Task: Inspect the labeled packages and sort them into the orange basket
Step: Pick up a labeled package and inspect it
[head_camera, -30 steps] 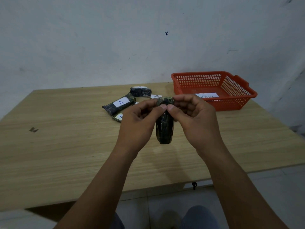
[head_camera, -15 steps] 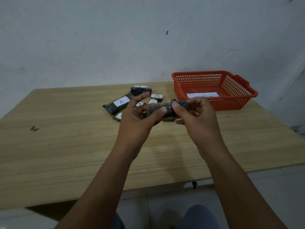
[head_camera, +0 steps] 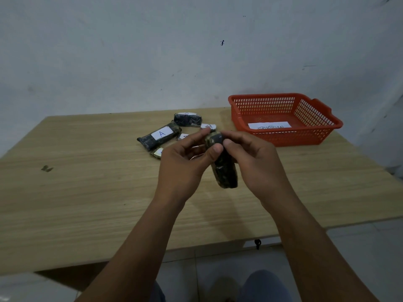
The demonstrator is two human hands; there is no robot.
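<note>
Glossy-wrapped package, wood-grain table

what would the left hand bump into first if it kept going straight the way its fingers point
Likely the small labelled package just beyond the left hand, past the package it holds. Depth is unclear from one view, so the hand might pass above it.

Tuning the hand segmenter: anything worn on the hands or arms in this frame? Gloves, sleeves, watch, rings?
Nothing worn shows. The left hand and right hand are bare, no gloves or rings in view. Both forearms are bare from the wrists to the frame's bottom edge: no sleeves, watch or bands. No markings or cables.
</note>
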